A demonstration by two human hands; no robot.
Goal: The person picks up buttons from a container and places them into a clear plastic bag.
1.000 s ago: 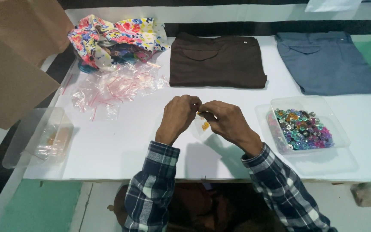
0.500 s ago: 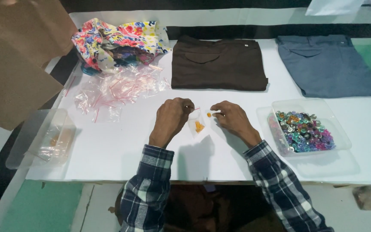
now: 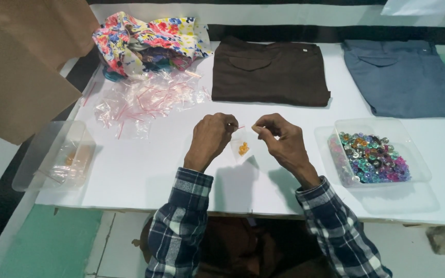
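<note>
— White tabletop (image 3: 145,170) under you; where is the little bag?

— Small clear bag (image 3: 242,145) with orange beads hangs between my hands, its mouth stretched sideways. My left hand (image 3: 210,138) pinches its left edge, my right hand (image 3: 280,141) the right; both sets of fingers closed on it. The bead tray (image 3: 382,154) sits right of the bag.
</note>
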